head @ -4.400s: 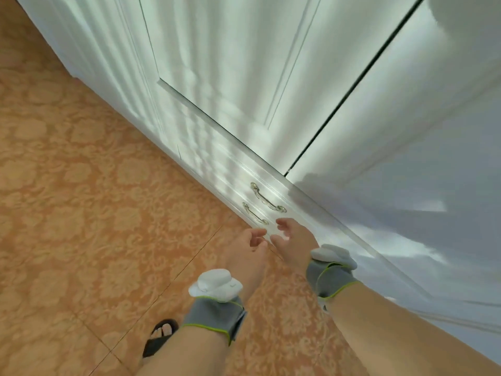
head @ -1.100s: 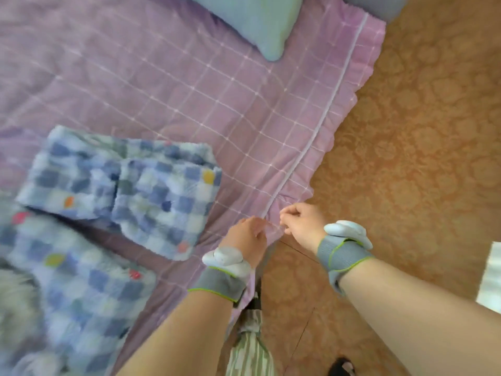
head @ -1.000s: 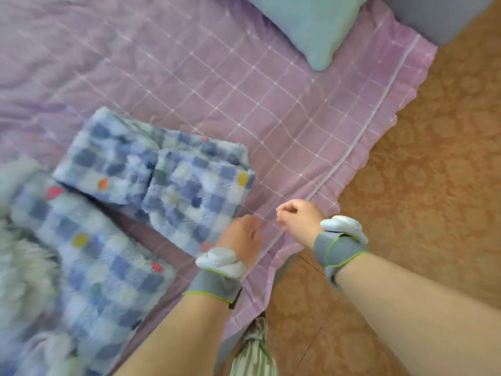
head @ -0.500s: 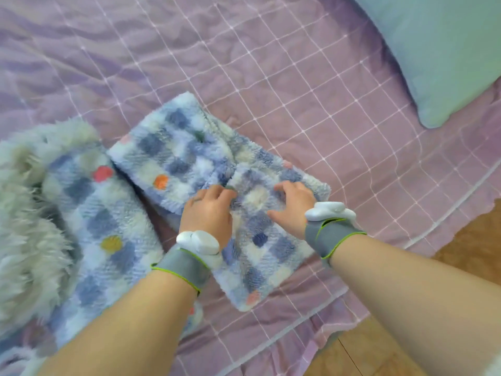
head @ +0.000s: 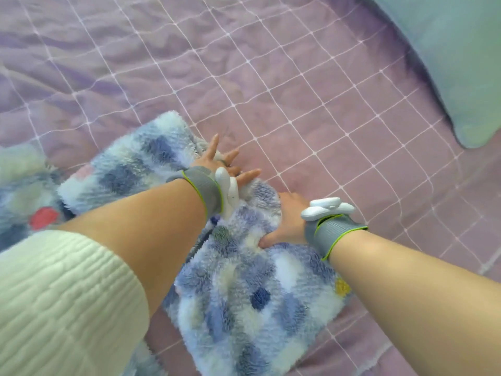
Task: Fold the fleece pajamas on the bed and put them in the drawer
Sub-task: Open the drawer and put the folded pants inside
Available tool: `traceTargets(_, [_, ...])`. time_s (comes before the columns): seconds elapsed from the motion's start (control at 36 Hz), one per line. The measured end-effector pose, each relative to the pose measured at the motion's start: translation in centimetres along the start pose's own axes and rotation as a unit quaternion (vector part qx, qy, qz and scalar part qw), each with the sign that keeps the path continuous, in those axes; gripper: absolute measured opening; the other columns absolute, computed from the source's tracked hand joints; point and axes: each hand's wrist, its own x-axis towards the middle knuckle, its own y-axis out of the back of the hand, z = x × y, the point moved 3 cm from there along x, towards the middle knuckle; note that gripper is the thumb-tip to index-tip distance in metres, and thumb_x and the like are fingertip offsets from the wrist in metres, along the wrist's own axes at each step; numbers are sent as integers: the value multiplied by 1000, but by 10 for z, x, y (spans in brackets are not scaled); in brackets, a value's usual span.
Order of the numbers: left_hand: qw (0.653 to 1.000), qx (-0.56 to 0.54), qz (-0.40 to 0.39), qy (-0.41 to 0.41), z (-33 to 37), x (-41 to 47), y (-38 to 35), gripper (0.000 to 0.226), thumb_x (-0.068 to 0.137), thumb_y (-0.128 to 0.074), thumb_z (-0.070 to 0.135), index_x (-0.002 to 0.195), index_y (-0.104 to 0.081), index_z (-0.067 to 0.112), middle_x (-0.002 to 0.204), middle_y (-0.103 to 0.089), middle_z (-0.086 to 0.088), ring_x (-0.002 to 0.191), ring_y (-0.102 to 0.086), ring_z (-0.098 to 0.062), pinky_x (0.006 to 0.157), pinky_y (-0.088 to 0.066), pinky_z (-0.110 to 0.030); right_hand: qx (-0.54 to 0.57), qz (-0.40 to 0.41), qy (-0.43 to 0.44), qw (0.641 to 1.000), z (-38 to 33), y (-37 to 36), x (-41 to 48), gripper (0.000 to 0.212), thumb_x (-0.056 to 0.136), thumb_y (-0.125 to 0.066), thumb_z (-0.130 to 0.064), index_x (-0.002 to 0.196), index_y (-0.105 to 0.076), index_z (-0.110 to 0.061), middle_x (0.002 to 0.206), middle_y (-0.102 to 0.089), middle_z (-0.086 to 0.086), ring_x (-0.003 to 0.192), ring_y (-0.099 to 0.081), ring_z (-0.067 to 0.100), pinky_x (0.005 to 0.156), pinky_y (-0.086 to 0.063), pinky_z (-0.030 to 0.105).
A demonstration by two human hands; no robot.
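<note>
Off the top now, my left hand (head: 222, 162) spreads open at the far edge of the folded fleece pajamas (head: 244, 294), lower centre on the bed (head: 298, 90), my right hand (head: 288, 221) gripping their side, likely to lift.

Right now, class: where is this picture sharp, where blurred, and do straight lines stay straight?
Head view: sharpest on the folded pajamas by the left hand and right hand; the pillow and left edge look soft; the bedsheet's grid lines bow, as a wide lens gives; light even, no glare.
</note>
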Motion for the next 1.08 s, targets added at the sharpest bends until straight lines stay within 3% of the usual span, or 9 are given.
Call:
traceTargets(0.14, [998, 8, -57, -24, 6, 7, -2, 57, 97, -29, 29, 150, -10, 20, 143, -44, -2, 142, -26, -25, 115, 7, -58, 18, -47, -8, 999, -7, -10, -13, 90, 33, -68, -69, 105, -58, -17, 100, -65, 7, 86, -64, 30, 82, -55, 39])
traceTargets(0.22, [996, -49, -70, -27, 8, -12, 7, 54, 94, -43, 29, 143, -32, 9, 140, -48, -12, 134, -37, -29, 117, -18, -44, 52, -45, -3, 998, -10, -19, -35, 66, 50, -74, -56, 97, -57, -13, 95, -64, 10, 84, -64, 30, 79, -56, 40])
traceTargets(0.33, [996, 10, 4, -91, 24, -55, 35, 51, 72, -63, 24, 120, -48, 19, 107, -64, -1, 98, -62, -25, 83, -53, -35, 63, -36, 8, 997, 3, -6, -84, 40, 65, -73, -44, 84, -54, -15, 81, -59, 5, 74, -60, 27, 64, -48, 29])
traceTargets(0.39, [996, 9, 33, -86, 30, -78, 59, 36, 74, -60, 26, 107, -49, 19, 97, -65, 1, 87, -64, -24, 72, -53, -32, 57, -16, 15, 998, 14, 10, -117, 33, 71, -69, -40, 85, -55, -14, 80, -59, 4, 73, -59, 27, 60, -42, 28])
traceTargets(0.5, [991, -25, 93, -97, 65, -116, 103, 23, 82, -56, 30, 95, -38, 23, 94, -64, 2, 85, -64, -25, 71, -52, -33, 36, 42, 21, 998, 45, 32, -177, 29, 75, -60, -39, 99, -59, -21, 96, -69, 4, 88, -67, 30, 63, -43, 27])
traceTargets(0.58, [985, -51, 135, -98, 96, -148, 153, 26, 82, -56, 28, 104, -43, 21, 96, -63, 2, 86, -64, -25, 65, -47, -30, 11, 81, 8, 997, 77, 49, -238, 29, 79, -56, -32, 106, -56, -23, 100, -69, 4, 92, -66, 32, 67, -38, 27])
traceTargets(0.72, [975, -58, 176, -121, 164, -193, 231, 32, 82, -54, 28, 111, -43, 21, 100, -62, 1, 92, -64, -27, 74, -50, -33, 11, 135, -48, 990, 142, 67, -334, 32, 75, -57, -25, 107, -53, -21, 105, -67, 6, 98, -63, 32, 72, -40, 30])
traceTargets(0.81, [965, -58, 204, -156, 219, -228, 281, 35, 83, -53, 33, 114, -42, 21, 102, -62, 1, 95, -63, -27, 75, -50, -33, 29, 148, -94, 984, 188, 62, -400, 37, 73, -61, -33, 109, -53, -24, 108, -67, 4, 104, -62, 30, 82, -44, 34])
traceTargets(1.08, [894, 12, 304, -328, 494, -351, 416, 36, 83, -50, 39, 111, -40, 19, 103, -61, 1, 94, -62, -25, 74, -43, -32, 47, 211, -268, 939, 356, -14, -694, 37, 78, -59, -34, 109, -49, -17, 112, -61, 2, 109, -55, 29, 82, -41, 35])
